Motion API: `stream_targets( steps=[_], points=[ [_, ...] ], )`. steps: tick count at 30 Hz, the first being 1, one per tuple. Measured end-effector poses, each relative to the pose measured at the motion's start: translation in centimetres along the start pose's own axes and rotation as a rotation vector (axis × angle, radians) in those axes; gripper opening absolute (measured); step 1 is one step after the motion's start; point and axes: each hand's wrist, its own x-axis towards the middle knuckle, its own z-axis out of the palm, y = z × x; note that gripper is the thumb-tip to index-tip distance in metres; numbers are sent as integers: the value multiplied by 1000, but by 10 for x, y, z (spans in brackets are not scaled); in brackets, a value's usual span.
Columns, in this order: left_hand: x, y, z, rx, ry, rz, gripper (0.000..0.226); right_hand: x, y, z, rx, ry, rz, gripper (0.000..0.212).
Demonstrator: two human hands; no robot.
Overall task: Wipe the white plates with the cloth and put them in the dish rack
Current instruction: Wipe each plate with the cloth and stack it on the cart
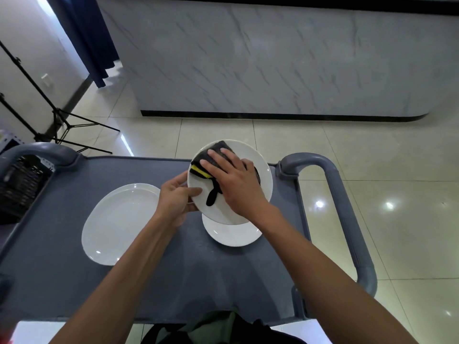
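My left hand (177,197) grips the left rim of a round white plate (260,165), holding it tilted above the grey cart top. My right hand (233,180) presses a dark cloth (202,161) with a yellow stripe flat against the plate's face. A black loop of the cloth hangs down over the plate. Directly beneath the held plate lies a second white plate (233,234), partly hidden. A third, oval white plate (119,222) rests on the cart to the left. The black dish rack (22,184) stands at the cart's far left edge, cut off by the frame.
The grey cart (188,276) has raised handles at its far left (42,148) and right side (342,202). Black tripod legs (62,120) stand on the tiled floor at left. A marble-faced counter (273,65) rises beyond the cart.
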Motion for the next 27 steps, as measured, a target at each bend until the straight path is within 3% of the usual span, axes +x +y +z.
stream_targets(
  steps=[13,22,27],
  points=[
    [5,8,-14,-46,135,62,51,-63,2,8,64,-9,-7,71],
    [5,6,-2,-49,124,76,49,-65,-17,12,64,34,-27,74],
    [4,7,-4,9,85,90,47,-52,-11,11,87,67,73,70]
  ],
)
